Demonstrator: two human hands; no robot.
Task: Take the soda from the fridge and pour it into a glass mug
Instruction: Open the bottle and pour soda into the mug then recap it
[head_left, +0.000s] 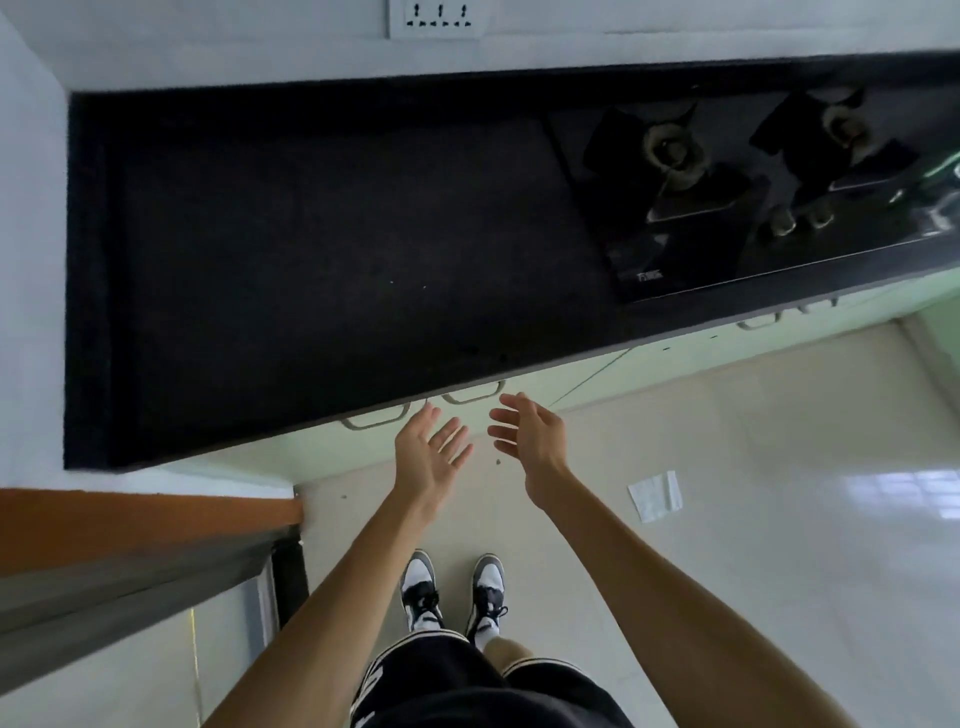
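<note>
Left hand (426, 457) and right hand (530, 441) hang side by side just before the near edge of the black countertop (311, 260), fingers loosely spread, holding nothing. A gas hob (727, 197) occupies the countertop's right end. The soda and glass mug are out of view.
</note>
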